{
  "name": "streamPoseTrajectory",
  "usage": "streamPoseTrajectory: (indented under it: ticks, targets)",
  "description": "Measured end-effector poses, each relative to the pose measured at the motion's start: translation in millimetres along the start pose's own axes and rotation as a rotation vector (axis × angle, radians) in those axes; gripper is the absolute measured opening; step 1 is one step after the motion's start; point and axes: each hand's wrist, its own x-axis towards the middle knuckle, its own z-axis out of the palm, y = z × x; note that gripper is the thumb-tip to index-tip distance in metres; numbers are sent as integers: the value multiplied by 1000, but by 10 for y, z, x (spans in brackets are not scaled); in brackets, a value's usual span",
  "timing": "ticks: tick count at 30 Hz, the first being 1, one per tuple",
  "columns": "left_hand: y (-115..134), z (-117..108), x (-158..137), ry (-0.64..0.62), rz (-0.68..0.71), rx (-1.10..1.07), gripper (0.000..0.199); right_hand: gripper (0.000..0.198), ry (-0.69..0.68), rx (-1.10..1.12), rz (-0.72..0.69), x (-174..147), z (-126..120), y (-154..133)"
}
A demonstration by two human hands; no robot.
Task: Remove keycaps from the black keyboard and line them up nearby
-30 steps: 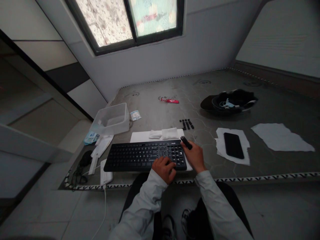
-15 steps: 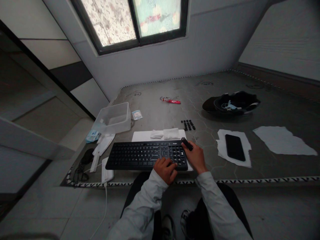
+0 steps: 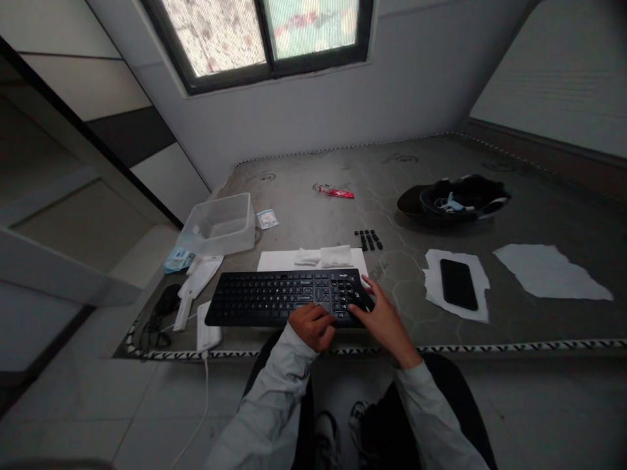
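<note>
A black keyboard (image 3: 274,299) lies in front of me on a white sheet (image 3: 279,260). My left hand (image 3: 312,326) is closed at its front edge, fingers curled over the rim below the number pad. At the keyboard's right end is my right hand (image 3: 385,320), thumb and fingers closed round a small dark tool (image 3: 362,298) over the number pad; its kind is too dark to make out. Pale spots show among the number-pad keys. Beyond the sheet, several loose black keycaps (image 3: 369,239) lie in short rows.
Folded white wipes (image 3: 336,256) rest behind the keyboard. To the right are a phone (image 3: 459,284) on white paper, another paper piece (image 3: 553,272) and a dark cap (image 3: 453,202). A clear plastic box (image 3: 220,225), a white power strip (image 3: 208,329) and a red-handled item (image 3: 337,193) are also around.
My right hand has turned and lowered the dark tool onto the keyboard's right end, its fingers more spread. My left hand has slid a little left along the front edge.
</note>
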Motion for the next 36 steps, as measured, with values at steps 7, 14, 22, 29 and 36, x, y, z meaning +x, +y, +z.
streamPoseTrajectory:
  ticks: [7, 14, 22, 29, 36]
  targets:
    - [-10, 20, -33, -27, -63, -23, 24, 70, 76, -39, 25, -206, 113, -41]
    - [2, 11, -28, -68, -98, -18, 26, 65, 85, -51, 53, -196, 134, -51]
    - [-10, 39, -49, -88, -106, -6, 27, 64, 85, -87, 73, -208, 137, -88]
    - [-8, 66, -60, -75, -120, -4, 27, 60, 118, -157, 102, -239, 181, -124]
    - [11, 66, -56, -132, -167, 8, 27, 55, 220, -173, 166, -341, 285, -152]
